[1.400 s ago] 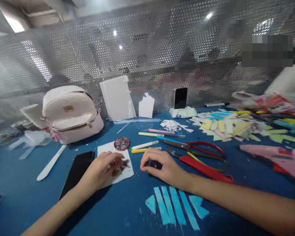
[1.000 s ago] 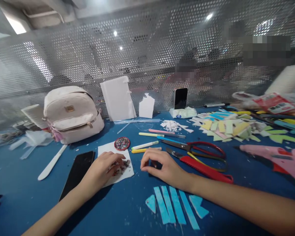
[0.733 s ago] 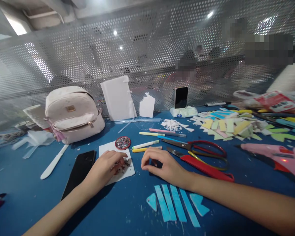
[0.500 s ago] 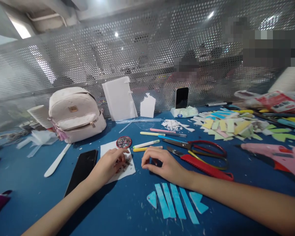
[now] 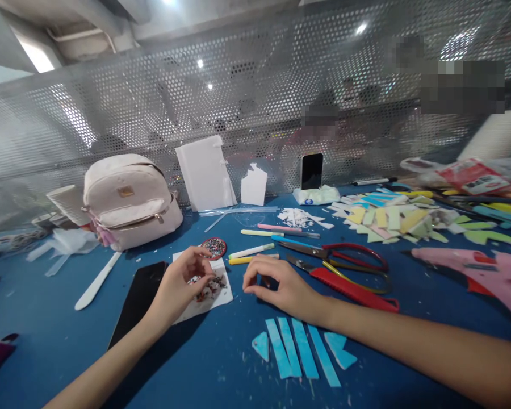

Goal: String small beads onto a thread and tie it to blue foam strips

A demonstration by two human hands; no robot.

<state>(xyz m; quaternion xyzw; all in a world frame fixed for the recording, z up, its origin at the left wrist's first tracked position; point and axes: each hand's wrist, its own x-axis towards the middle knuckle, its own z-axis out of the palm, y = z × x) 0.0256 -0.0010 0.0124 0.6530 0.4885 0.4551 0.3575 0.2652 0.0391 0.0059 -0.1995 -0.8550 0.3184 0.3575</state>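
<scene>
My left hand (image 5: 179, 282) is lifted a little above a white paper sheet (image 5: 220, 297) that carries a small heap of glitter bits (image 5: 209, 287). Its thumb and fingers are pinched together, and what they hold is too small to make out. A round red lid full of glitter (image 5: 214, 247) sits just beyond the sheet. My right hand (image 5: 277, 285) rests on the blue table (image 5: 204, 369), fingers curled down over a small dark object that is mostly hidden. Light blue foam strips (image 5: 300, 355) lie just in front of that hand.
A black phone (image 5: 138, 298) lies left of the sheet, with a white knife-like tool (image 5: 96, 280) and a beige backpack (image 5: 130, 201) beyond. Pastel markers (image 5: 251, 251), red-handled scissors (image 5: 340, 264), foam scraps (image 5: 392, 218) and a pink glue gun (image 5: 477, 270) fill the right. A perforated metal screen (image 5: 162, 102) closes the back.
My left hand has risen off the glitter heap and closed into a pinch above the sheet. My right hand has stayed in place; the view shifted slightly.
</scene>
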